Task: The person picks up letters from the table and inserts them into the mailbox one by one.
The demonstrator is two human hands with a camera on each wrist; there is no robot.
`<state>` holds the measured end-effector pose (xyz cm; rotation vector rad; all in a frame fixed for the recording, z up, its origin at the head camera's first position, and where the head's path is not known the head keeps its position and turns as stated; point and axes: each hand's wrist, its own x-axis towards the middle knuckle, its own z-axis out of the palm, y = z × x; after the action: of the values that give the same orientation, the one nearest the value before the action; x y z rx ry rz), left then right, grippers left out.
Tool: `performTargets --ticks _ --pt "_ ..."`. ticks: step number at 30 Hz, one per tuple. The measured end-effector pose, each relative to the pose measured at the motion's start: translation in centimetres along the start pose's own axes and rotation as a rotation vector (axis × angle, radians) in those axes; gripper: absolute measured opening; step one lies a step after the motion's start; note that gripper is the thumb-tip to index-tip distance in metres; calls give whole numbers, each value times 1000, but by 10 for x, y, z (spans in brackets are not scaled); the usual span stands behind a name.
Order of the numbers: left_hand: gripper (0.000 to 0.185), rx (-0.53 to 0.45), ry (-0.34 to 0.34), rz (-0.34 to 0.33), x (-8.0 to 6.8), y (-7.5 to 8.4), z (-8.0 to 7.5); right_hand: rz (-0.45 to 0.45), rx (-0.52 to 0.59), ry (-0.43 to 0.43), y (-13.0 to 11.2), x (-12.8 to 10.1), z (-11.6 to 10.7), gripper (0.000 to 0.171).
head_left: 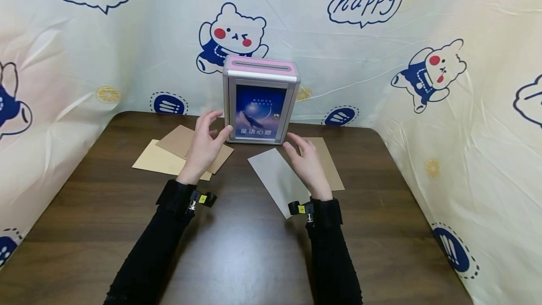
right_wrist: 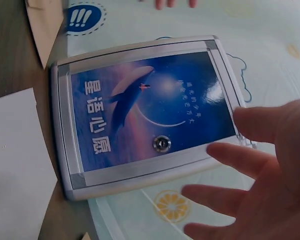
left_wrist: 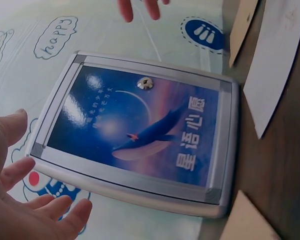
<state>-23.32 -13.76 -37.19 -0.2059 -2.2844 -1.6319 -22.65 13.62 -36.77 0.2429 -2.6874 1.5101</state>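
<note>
i see the suggestion box [head_left: 261,100] standing upright near the table's [head_left: 237,253] far edge, about midway along it, its long axis vertical, slot on top and locked poster door facing me. my left hand [head_left: 204,144] is spread with fingers relaxed, thumb tip at or just off the box's lower left corner; i cannot tell if it touches. my right hand [head_left: 307,162] is also spread, hovering over the grey envelope [head_left: 277,180], a little off the lower right corner. the left looks nearer. brown envelopes [head_left: 186,147] lie under the left hand.
</note>
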Motion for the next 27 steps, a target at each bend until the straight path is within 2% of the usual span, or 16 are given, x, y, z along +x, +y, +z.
performTargets --ticks 5,10,13,16,20,27 --pt "53 -6 -10 -25 -3 -7 11 41 46 -66 2 -5 -6 47" --pt "49 4 -54 -35 -3 -12 31 33 -12 -120 10 -10 -18 46" --pt "49 21 -106 -41 -6 -18 46 24 -38 -153 15 -11 -25 47" --pt "49 113 -190 -63 -9 -23 59 15 -64 -177 18 -10 -26 47" --pt "49 296 -298 -70 -10 -27 76 9 -103 -197 21 -9 -23 48" --pt "61 645 -380 -94 -8 -34 97 27 -117 -171 23 -8 -24 49"
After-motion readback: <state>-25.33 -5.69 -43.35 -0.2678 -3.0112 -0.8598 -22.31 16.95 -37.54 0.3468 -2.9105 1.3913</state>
